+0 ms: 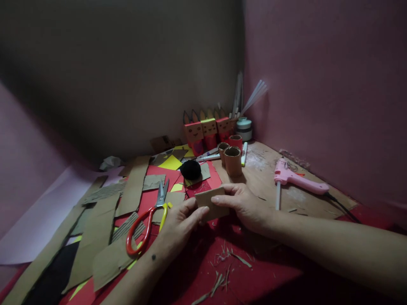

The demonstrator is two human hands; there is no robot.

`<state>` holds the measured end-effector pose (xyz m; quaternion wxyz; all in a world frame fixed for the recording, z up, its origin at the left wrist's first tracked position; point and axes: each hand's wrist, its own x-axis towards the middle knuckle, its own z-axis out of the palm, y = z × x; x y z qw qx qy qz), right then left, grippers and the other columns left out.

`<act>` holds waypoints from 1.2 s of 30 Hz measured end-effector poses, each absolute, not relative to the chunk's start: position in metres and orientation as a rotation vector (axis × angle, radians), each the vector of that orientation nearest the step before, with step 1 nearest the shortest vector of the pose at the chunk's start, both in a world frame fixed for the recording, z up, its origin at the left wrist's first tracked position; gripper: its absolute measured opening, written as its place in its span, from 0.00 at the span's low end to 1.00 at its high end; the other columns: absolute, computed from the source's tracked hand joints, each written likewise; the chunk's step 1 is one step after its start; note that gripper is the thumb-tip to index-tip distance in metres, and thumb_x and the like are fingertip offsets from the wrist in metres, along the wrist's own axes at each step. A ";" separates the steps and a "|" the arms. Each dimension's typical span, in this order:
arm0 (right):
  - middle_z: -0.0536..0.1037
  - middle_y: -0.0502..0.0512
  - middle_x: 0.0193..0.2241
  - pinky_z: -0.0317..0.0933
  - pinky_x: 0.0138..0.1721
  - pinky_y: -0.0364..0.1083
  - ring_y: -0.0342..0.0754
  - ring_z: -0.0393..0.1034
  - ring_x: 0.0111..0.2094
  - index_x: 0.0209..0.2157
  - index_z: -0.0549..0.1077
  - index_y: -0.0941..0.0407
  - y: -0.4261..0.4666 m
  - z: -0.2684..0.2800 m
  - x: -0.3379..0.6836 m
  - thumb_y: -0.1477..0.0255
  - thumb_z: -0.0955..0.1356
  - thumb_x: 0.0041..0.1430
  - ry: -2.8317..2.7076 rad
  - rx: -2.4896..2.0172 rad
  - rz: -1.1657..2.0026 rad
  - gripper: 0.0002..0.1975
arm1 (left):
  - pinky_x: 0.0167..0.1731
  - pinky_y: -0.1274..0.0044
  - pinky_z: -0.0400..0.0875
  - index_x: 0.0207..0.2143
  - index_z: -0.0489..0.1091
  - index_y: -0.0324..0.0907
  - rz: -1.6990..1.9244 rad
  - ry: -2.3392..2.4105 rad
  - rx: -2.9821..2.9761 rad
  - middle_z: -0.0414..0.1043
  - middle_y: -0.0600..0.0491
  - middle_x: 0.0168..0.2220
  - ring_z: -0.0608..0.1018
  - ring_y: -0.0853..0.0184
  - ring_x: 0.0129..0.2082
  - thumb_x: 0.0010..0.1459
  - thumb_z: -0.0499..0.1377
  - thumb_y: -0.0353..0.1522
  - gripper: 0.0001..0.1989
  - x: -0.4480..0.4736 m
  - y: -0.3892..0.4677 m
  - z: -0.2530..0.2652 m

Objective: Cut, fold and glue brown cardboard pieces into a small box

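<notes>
The left hand (pixel 186 220) and right hand (pixel 246 206) pinch a cardboard piece (pixel 205 200) between them, seemingly unmarked in this dim light; relative to it, three assembled figures (pixel 209 128) stand at twelve o'clock, three headless tubes (pixel 233 162) at one o'clock.

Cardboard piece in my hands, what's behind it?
Farther back, beyond the cardboard piece, a black ball and brown tubes are visible. Its far face and whatever it directly covers are hidden.
</notes>
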<state>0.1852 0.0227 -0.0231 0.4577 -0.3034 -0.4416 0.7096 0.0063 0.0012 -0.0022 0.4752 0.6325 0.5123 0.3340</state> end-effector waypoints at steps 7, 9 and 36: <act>0.71 0.47 0.19 0.54 0.23 0.41 0.40 0.63 0.21 0.23 0.69 0.58 0.021 -0.018 0.185 0.74 0.74 0.41 -1.200 -0.928 1.728 0.09 | 0.34 0.76 0.68 0.34 0.75 0.41 0.793 1.237 1.589 0.77 0.52 0.33 0.75 0.64 0.34 0.57 0.59 0.43 0.15 0.003 -0.003 0.000; 0.71 0.47 0.18 0.54 0.21 0.40 0.40 0.63 0.20 0.23 0.69 0.57 0.020 -0.019 0.185 0.74 0.73 0.42 -1.249 -0.925 1.755 0.09 | 0.31 0.76 0.67 0.31 0.74 0.41 0.788 1.268 1.618 0.76 0.52 0.29 0.74 0.64 0.31 0.58 0.58 0.44 0.16 0.001 -0.004 0.000; 0.74 0.52 0.22 0.59 0.23 0.42 0.43 0.67 0.22 0.27 0.76 0.60 0.026 -0.035 0.187 0.60 0.71 0.56 -1.116 -0.686 1.883 0.16 | 0.19 0.80 0.51 0.17 0.62 0.41 0.836 1.220 1.365 0.60 0.59 0.16 0.60 0.75 0.17 0.52 0.63 0.40 0.18 0.000 -0.002 -0.001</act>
